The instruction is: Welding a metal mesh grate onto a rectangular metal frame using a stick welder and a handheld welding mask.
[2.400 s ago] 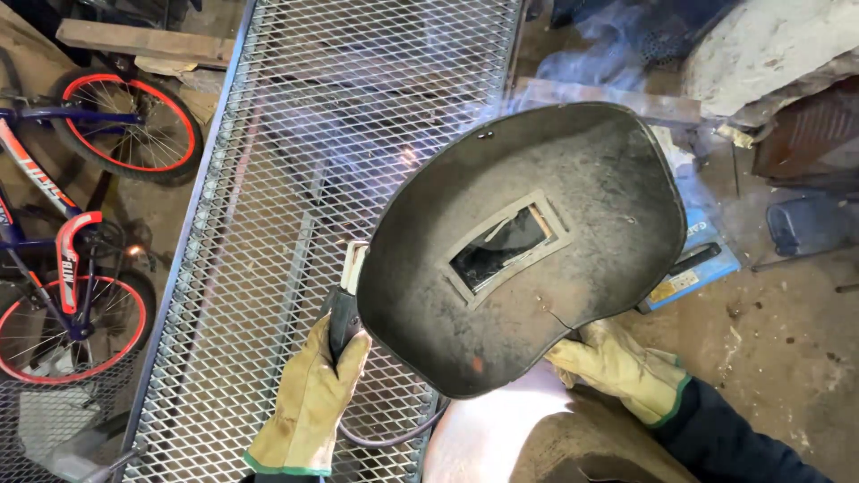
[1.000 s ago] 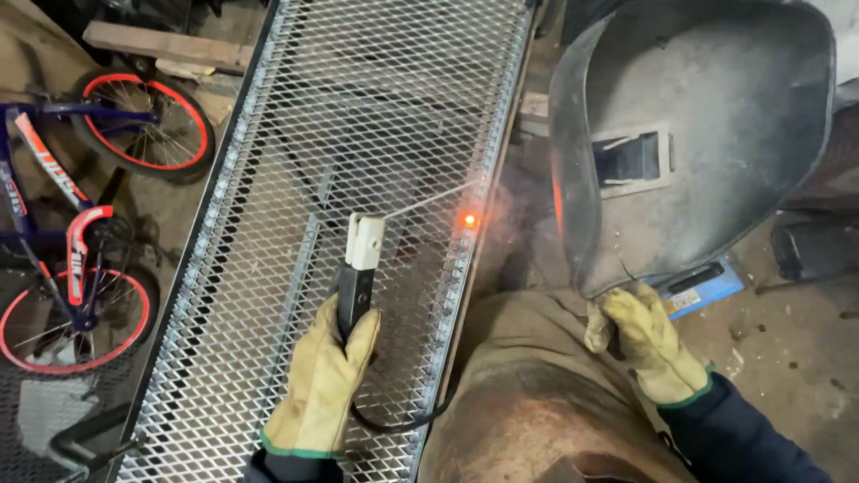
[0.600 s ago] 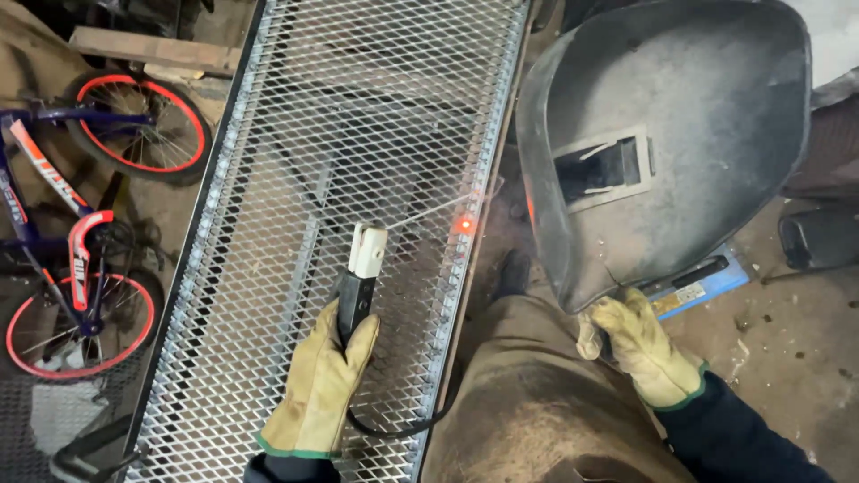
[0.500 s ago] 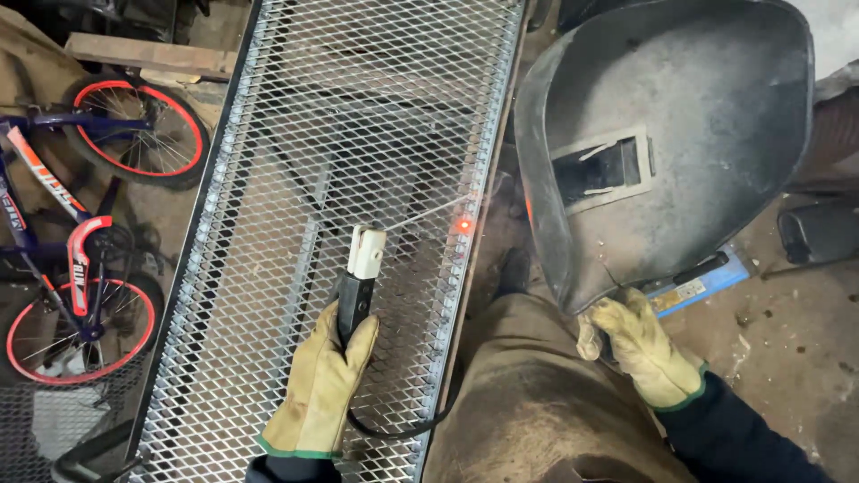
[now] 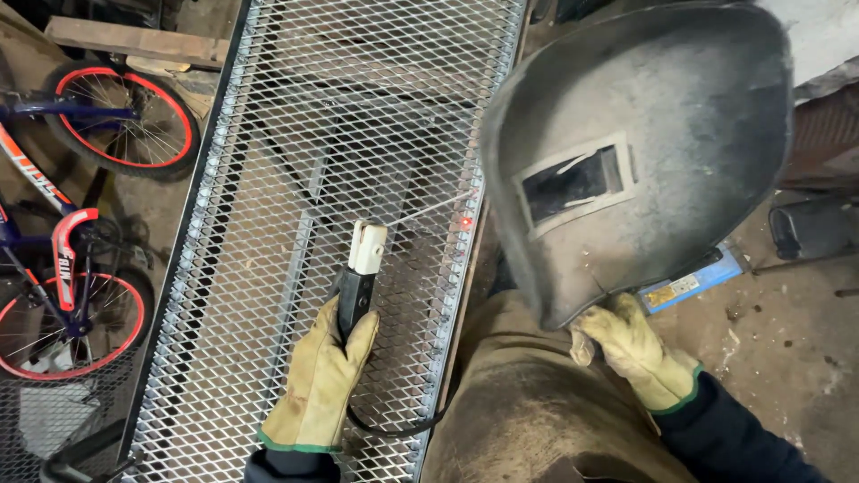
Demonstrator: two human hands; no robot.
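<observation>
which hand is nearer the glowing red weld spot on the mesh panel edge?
Left. The left hand grips the black electrode holder below-left of the glowing red weld spot; the right hand, holding the dark welding mask, sits farther off, lower right.

Dirty concrete floor (image 5: 787,358), red-rimmed bicycles (image 5: 80,224) at left, wooden plank (image 5: 134,40) beyond, dim workshop light

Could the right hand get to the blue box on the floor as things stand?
Probably not freely: the right hand is gripping the handle of the welding shield, which hangs over the blue box and hides most of it. The box lies close beside that hand.
</observation>
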